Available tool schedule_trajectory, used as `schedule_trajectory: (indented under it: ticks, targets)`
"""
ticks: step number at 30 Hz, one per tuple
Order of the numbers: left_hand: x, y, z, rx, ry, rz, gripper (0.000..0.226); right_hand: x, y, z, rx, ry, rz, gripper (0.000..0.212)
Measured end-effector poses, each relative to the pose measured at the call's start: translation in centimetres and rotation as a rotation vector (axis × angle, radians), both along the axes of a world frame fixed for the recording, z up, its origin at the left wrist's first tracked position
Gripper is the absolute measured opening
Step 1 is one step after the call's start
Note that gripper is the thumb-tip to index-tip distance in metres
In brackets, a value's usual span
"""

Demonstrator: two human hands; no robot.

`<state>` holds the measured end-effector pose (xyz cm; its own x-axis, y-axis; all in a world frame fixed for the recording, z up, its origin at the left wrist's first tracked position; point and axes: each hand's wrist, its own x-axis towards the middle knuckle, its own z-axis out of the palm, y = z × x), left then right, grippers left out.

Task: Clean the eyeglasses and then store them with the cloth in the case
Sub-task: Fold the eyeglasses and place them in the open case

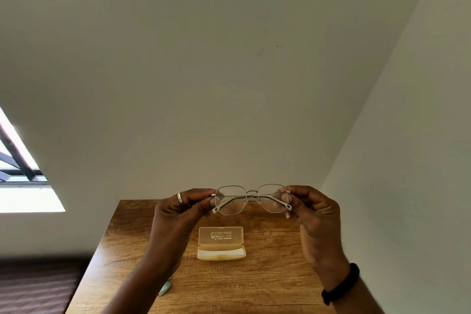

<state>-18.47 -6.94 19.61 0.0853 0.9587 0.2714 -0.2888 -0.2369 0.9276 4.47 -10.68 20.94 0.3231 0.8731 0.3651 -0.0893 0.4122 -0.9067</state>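
Observation:
I hold thin metal-framed eyeglasses (pixel 251 199) up in the air above the table, lenses facing away, temples folded behind them. My left hand (pixel 182 211) pinches the left hinge end and my right hand (pixel 314 208) pinches the right one. Below them a translucent yellow case (pixel 221 243) lies open on the wooden table (pixel 267 275), lid flat toward the wall, with a pale lining inside. A pale green cloth (pixel 164 288) peeks out from behind my left forearm near the table's left edge, mostly hidden.
The table stands in a corner, with white walls behind it and to its right. A window (pixel 17 173) is at the far left. Dark flooring (pixel 38 288) lies to the left of the table's edge.

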Motion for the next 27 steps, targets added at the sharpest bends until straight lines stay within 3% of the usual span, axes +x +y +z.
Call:
schedule_trajectory:
  ticks: [4,6,12,16,20,27]
  targets:
    - [-0.4,0.2,-0.2,0.006,-0.038,-0.029,0.03,-1.0,0.2,-1.1,-0.01,0.133,0.021,0.042]
    - [-0.6,0.5,-0.4,0.006,-0.049,-0.025,0.016,-1.3,0.3,-1.5,-0.012,0.147,0.012,0.044]
    - [-0.9,0.8,-0.7,0.071,0.016,0.001,0.018,-1.6,0.9,-1.9,-0.002,0.161,-0.001,0.043]
    - [-1.4,1.3,-1.6,0.114,0.121,0.035,0.018,-1.3,1.7,-2.9,-0.031,0.116,-0.027,0.021]
    - [-1.5,1.9,-3.4,0.075,0.247,0.091,0.018,-0.7,2.9,-5.6,-0.075,-0.053,-0.035,0.011]
    - [-1.8,3.5,-10.4,-0.188,0.362,0.116,0.014,1.2,4.5,-12.4,-0.147,-0.649,-0.082,0.02]
